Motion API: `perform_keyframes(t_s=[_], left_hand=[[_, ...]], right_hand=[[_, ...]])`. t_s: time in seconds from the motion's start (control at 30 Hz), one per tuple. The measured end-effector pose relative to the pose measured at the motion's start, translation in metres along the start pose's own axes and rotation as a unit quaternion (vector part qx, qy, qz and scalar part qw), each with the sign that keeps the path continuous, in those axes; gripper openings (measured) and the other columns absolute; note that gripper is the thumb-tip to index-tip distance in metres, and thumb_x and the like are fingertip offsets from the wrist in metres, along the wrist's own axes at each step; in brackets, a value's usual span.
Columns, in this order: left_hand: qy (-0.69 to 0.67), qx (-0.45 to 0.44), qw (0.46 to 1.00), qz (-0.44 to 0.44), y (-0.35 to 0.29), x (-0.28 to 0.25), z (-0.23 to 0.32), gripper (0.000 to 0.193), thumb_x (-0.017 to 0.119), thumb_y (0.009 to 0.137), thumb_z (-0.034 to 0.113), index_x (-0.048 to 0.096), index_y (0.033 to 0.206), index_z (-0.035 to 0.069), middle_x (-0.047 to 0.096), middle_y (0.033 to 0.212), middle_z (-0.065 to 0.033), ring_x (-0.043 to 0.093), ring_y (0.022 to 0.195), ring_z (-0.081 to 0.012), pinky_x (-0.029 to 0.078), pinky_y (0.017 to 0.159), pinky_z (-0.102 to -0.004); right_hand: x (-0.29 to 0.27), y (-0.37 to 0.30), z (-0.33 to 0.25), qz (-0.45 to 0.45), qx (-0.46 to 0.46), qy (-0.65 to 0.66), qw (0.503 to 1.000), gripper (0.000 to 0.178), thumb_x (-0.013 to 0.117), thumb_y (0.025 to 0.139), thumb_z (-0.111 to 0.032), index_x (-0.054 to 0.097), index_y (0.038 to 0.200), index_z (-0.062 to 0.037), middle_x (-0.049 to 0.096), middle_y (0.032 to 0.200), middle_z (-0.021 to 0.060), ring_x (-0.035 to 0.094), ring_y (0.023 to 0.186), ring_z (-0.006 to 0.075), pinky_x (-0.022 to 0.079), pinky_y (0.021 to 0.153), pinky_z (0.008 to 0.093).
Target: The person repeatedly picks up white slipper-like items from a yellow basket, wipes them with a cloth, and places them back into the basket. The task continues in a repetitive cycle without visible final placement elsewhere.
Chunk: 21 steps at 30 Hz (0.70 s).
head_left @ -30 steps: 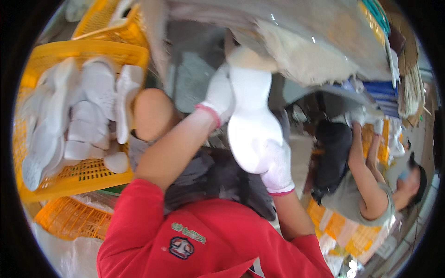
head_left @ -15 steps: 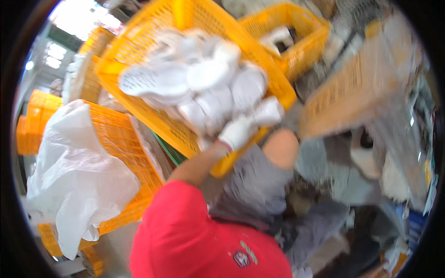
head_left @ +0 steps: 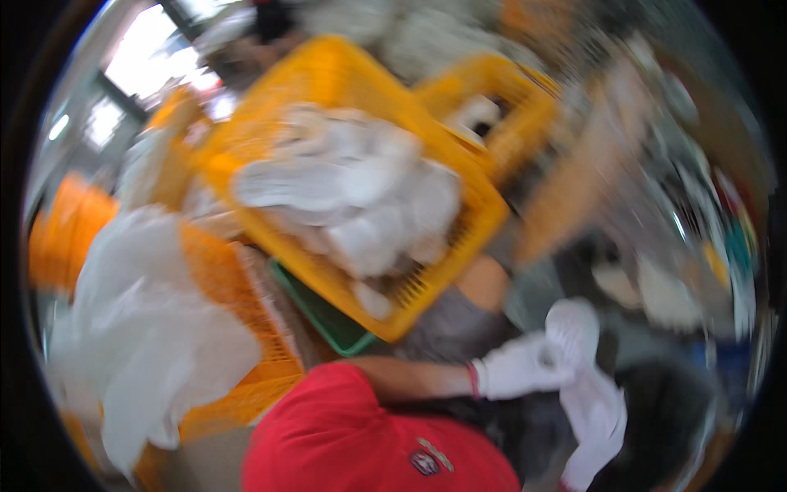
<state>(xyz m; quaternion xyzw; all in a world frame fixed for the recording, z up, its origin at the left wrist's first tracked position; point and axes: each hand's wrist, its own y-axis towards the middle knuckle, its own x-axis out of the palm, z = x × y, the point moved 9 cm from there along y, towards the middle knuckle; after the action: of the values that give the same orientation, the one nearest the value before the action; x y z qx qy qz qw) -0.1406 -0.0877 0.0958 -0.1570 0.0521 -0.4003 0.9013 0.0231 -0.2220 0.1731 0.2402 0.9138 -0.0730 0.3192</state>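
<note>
In the middle of the view, a yellow plastic crate [head_left: 471,238] holds a heap of white shoe soles [head_left: 361,184]. To the right of the crate, above my lap, my left hand [head_left: 529,365] in a white glove is closed on a white shoe sole [head_left: 574,324]. My right hand [head_left: 594,422], also gloved in white, is just below it and seems to touch the sole's lower end. Motion blur hides the right fingers, so I cannot tell how they are bent.
A smaller yellow crate [head_left: 525,107] with a white and black item stands behind. On the left, a white plastic sheet [head_left: 156,320] drapes over orange crates [head_left: 221,279]. A green crate rim [head_left: 320,316] shows below the yellow crate. A brown cardboard box [head_left: 566,180] stands at the right.
My left hand has left the yellow crate's near corner and moved right and toward me with a white shoe sole. My right hand has come into view. The whole view has shifted.
</note>
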Motion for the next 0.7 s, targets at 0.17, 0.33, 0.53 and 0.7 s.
perform_keyframes(t_s=[0.17, 0.33, 0.53, 0.7], left_hand=[[-0.139, -0.052, 0.985, -0.090, 0.094, 0.081, -0.044, 0.047, 0.068, 0.110, 0.038, 0.073, 0.133, -0.003, 0.080, 0.117, -0.0152, 0.075, 0.102, -0.0183, 0.059, 0.093, -0.0336], [-0.095, 0.095, 0.990, 0.040, 0.182, 0.112, -0.005, 0.047, 0.057, 0.116, 0.037, 0.071, 0.140, -0.001, 0.078, 0.127, -0.0205, 0.074, 0.115, -0.0274, 0.055, 0.104, -0.0410], [0.392, 0.051, 0.917, -0.054, 0.233, 0.025, 0.034, 0.053, 0.062, 0.113, 0.036, 0.062, 0.155, 0.002, 0.075, 0.138, -0.0192, 0.073, 0.121, -0.0282, 0.056, 0.108, -0.0402], [0.164, 0.043, 0.982, -0.083, 0.175, -0.003, 0.010, 0.068, 0.077, 0.105, 0.033, 0.056, 0.162, 0.002, 0.074, 0.142, -0.0155, 0.073, 0.122, -0.0265, 0.056, 0.111, -0.0391]], right_hand=[[-0.020, -0.037, 0.050, 0.079, 0.267, 0.164, 0.946, 0.046, 0.071, 0.103, -0.003, 0.064, 0.148, 0.0058, 0.072, 0.139, 0.0112, 0.066, 0.128, 0.0201, 0.052, 0.111, 0.0359], [-0.052, 0.016, 0.036, 0.221, 0.131, 0.127, 0.958, 0.063, 0.067, 0.110, -0.017, 0.046, 0.166, 0.0034, 0.059, 0.163, 0.0185, 0.057, 0.151, 0.0305, 0.045, 0.124, 0.0414], [-0.035, 0.145, 0.047, 0.154, -0.036, 0.015, 0.987, 0.028, 0.063, 0.102, -0.010, 0.074, 0.126, -0.0015, 0.076, 0.123, 0.0240, 0.075, 0.111, 0.0438, 0.062, 0.096, 0.0465], [-0.019, 0.177, 0.016, 0.153, -0.245, -0.303, 0.908, 0.017, 0.074, 0.095, -0.020, 0.079, 0.092, -0.0031, 0.077, 0.088, 0.0224, 0.079, 0.084, 0.0407, 0.064, 0.078, 0.0460]])
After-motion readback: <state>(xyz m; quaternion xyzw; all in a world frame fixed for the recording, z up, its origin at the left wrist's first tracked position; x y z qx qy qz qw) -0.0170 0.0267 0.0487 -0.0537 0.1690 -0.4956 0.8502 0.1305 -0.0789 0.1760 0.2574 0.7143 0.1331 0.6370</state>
